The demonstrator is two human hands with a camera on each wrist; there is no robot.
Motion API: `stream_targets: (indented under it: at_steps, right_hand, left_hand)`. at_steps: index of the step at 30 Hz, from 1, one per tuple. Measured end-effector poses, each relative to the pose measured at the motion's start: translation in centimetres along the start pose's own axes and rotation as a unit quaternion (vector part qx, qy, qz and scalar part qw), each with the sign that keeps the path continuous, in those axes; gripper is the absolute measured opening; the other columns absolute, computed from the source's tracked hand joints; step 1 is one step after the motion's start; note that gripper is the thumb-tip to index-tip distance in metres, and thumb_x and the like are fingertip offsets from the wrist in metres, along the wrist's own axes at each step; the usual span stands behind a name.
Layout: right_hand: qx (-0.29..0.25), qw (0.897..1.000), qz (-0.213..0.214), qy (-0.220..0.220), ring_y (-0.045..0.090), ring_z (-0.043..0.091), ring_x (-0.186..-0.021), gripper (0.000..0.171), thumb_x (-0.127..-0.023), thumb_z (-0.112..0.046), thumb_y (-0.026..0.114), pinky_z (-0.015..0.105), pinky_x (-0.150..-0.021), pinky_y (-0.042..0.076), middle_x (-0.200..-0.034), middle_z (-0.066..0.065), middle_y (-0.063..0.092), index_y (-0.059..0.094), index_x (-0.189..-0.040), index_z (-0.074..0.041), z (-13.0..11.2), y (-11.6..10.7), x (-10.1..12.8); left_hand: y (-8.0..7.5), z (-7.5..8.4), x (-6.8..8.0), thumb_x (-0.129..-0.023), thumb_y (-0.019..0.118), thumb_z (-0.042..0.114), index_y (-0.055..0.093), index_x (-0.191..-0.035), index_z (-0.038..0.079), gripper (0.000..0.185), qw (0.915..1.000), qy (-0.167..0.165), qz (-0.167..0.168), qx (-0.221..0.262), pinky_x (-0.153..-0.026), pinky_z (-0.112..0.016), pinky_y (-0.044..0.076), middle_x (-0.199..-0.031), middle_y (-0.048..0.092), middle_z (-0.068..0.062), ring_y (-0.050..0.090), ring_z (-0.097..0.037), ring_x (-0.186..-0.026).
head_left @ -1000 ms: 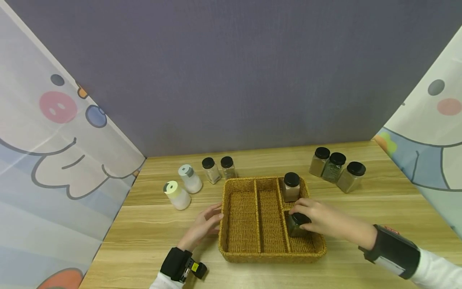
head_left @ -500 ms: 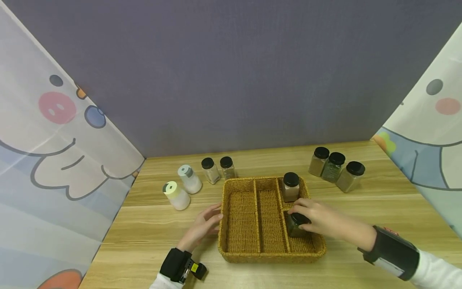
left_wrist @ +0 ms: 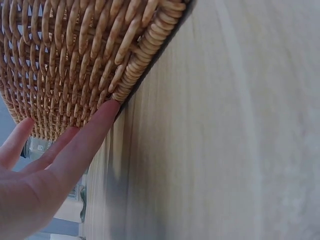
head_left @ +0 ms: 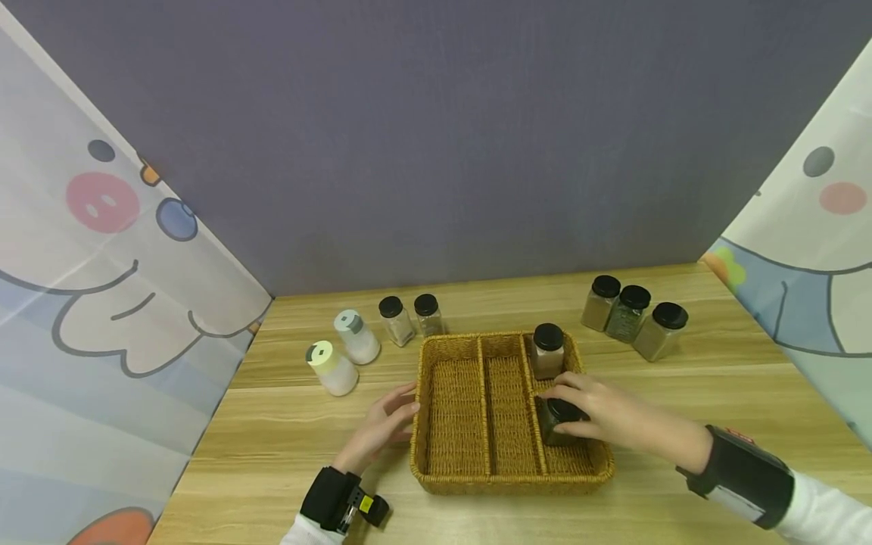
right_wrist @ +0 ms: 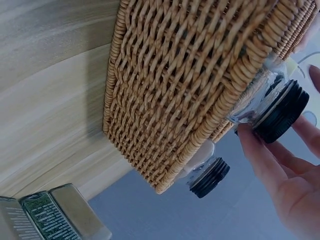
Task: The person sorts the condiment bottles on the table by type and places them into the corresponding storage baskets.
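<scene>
My right hand [head_left: 589, 405] is over a dark spice jar [head_left: 553, 433] with a black lid, which stands in the front right compartment of the woven basket [head_left: 504, 481]. Its fingers and thumb spread around the lid. In the right wrist view one fingertip touches the glass just under the lid [right_wrist: 282, 111], while another digit stands off to the lid's far side. My left hand [head_left: 381, 428] rests against the basket's left wall, fingers extended; in the left wrist view a fingertip meets the wall's edge near the wooden tabletop [left_wrist: 210, 150].
A jar of brown spice [head_left: 547, 354] stands in the back right compartment. Behind and right are three square jars, including a green one [head_left: 628, 314]. At the back left stand two small black-lidded jars [head_left: 397, 324] and two white shakers, one with a yellow top [head_left: 334, 371].
My right hand's thumb and fingers have spread wider around the jar's lid. The jar stays in its compartment, and my left hand keeps its place at the basket.
</scene>
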State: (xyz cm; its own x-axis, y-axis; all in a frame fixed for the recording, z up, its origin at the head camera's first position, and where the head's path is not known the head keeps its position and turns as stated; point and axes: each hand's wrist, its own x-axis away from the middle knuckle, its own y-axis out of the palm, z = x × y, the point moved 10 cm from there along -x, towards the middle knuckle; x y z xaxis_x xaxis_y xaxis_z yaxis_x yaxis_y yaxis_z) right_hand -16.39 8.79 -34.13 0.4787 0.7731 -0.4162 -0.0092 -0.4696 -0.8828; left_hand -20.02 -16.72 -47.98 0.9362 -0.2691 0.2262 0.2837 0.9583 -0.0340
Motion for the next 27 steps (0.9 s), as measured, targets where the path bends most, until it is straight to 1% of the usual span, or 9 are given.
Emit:
stream_targets:
  at_steps: [3,5,8,14,17,21,24,25,27]
  right_hand:
    - [-0.018,0.999,-0.001,0.028,0.056,0.011,-0.074,0.035,-0.077,-0.026,0.067,0.018,-0.057,0.048,-0.096,0.004,0.054,0.059,-0.105,-0.006,0.5,-0.4,0.0]
    - [-0.019,0.999,0.002,0.049,0.055,0.008,-0.071,0.034,-0.080,-0.028,0.065,0.018,-0.056,0.048,-0.098,0.005,0.055,0.059,-0.106,-0.006,1.0,-1.0,-0.1]
    - [0.003,0.997,0.016,0.074,0.056,0.009,-0.071,0.033,-0.080,-0.028,0.064,0.022,-0.057,0.049,-0.099,0.007,0.056,0.060,-0.105,-0.006,1.8,-2.4,-0.3]
    - [0.041,0.991,0.026,0.121,0.060,0.022,-0.083,0.032,-0.077,-0.018,0.068,0.034,-0.064,0.052,-0.102,0.009,0.058,0.061,-0.105,-0.006,4.3,-5.3,-0.2]
    - [0.050,0.988,0.013,0.146,0.060,0.024,-0.084,0.033,-0.077,-0.014,0.068,0.037,-0.067,0.052,-0.102,0.010,0.058,0.060,-0.107,-0.004,5.8,-6.0,0.3]
    - [0.041,0.979,-0.023,0.201,0.058,0.030,-0.087,0.033,-0.082,-0.018,0.063,0.042,-0.069,0.050,-0.105,0.015,0.056,0.058,-0.111,-0.003,8.2,-6.1,1.3]
    - [0.035,0.969,-0.042,0.240,0.057,0.032,-0.086,0.033,-0.084,-0.018,0.061,0.043,-0.067,0.049,-0.106,0.020,0.055,0.057,-0.111,-0.001,10.0,-6.2,2.0]
    - [0.034,0.967,-0.043,0.247,0.058,0.030,-0.080,0.033,-0.084,-0.018,0.061,0.042,-0.064,0.049,-0.104,0.021,0.055,0.057,-0.111,0.000,10.5,-6.2,2.2]
    - [0.040,0.963,-0.043,0.263,0.058,0.030,-0.078,0.034,-0.083,-0.015,0.061,0.042,-0.063,0.048,-0.105,0.025,0.054,0.056,-0.112,0.002,11.5,-6.5,2.7]
  left_hand:
    - [0.0,-0.1,0.0,-0.087,0.056,0.027,0.028,-0.137,0.003,0.062,1.0000,-0.001,-0.001,0.001,-0.081,-0.043,0.049,-0.132,0.033,-0.029,0.050,-0.037,-0.107]
    - [0.0,0.0,0.0,-0.087,0.055,0.027,0.028,-0.137,0.003,0.062,1.0000,0.000,-0.001,-0.001,-0.081,-0.043,0.049,-0.132,0.033,-0.029,0.050,-0.038,-0.107]
    - [0.0,0.0,0.0,-0.087,0.055,0.027,0.028,-0.136,0.002,0.061,1.0000,0.003,0.000,-0.003,-0.081,-0.043,0.049,-0.132,0.033,-0.030,0.049,-0.038,-0.108]
    - [0.0,0.1,0.0,-0.087,0.056,0.025,0.029,-0.136,0.002,0.060,1.0000,0.004,0.003,-0.002,-0.080,-0.043,0.049,-0.131,0.034,-0.029,0.049,-0.038,-0.107]
    - [0.0,0.1,0.0,-0.087,0.056,0.025,0.029,-0.136,0.002,0.061,1.0000,0.003,0.003,-0.002,-0.081,-0.043,0.049,-0.132,0.034,-0.029,0.048,-0.038,-0.108]
    - [0.0,0.1,0.0,-0.087,0.055,0.025,0.029,-0.136,0.002,0.060,1.0000,0.004,0.001,-0.002,-0.081,-0.044,0.049,-0.132,0.033,-0.030,0.048,-0.038,-0.110]
    - [0.0,0.1,-0.1,-0.088,0.055,0.025,0.028,-0.136,0.002,0.060,1.0000,0.004,-0.001,0.000,-0.081,-0.044,0.049,-0.132,0.033,-0.030,0.049,-0.037,-0.109]
    - [0.0,0.2,-0.1,-0.088,0.055,0.025,0.028,-0.136,0.002,0.060,1.0000,0.004,-0.001,0.001,-0.081,-0.044,0.049,-0.132,0.033,-0.030,0.049,-0.037,-0.108]
    - [0.0,0.2,-0.1,-0.088,0.055,0.025,0.028,-0.136,0.002,0.060,1.0000,0.004,-0.001,0.002,-0.080,-0.043,0.049,-0.132,0.033,-0.030,0.050,-0.037,-0.107]
